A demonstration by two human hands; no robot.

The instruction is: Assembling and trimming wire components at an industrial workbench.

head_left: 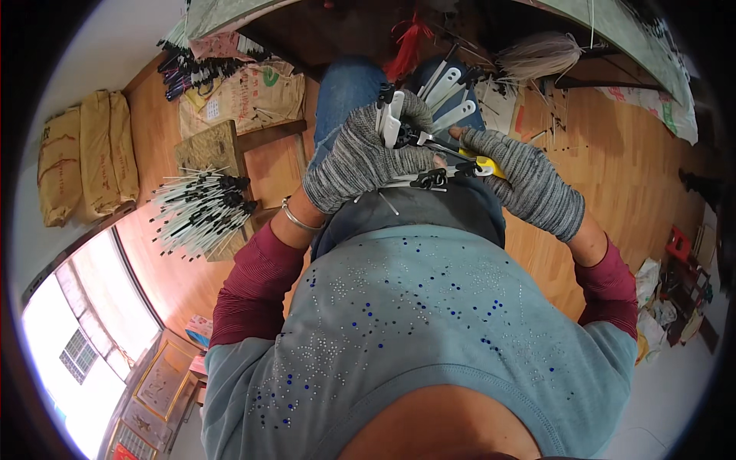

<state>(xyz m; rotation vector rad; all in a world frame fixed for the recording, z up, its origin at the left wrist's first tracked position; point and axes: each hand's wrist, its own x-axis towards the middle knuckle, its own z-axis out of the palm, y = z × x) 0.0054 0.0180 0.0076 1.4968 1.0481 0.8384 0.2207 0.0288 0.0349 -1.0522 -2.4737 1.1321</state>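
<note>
Both my hands wear grey knitted gloves with bare fingertips, held close together above my lap. My left hand (372,149) is closed around an assembly of white plastic arms (443,87) that fan out from a small black hub (406,136). Some arms have round holes, and black pieces sit at several ends. My right hand (529,176) grips a yellow-handled tool (486,165), whose thin metal part points left toward the hub. A white strip with black fittings (433,179) lies just below the fingers. The tool's exact kind and the hub's underside are hidden.
A bundle of white rods with black ends (201,215) rests on a wooden stool (207,149) at left. Brown sacks (80,161) stand by the wall. Ahead, a table edge (253,17) curves over my knees; pale fibres (540,55) and red strands (406,50) hang beneath.
</note>
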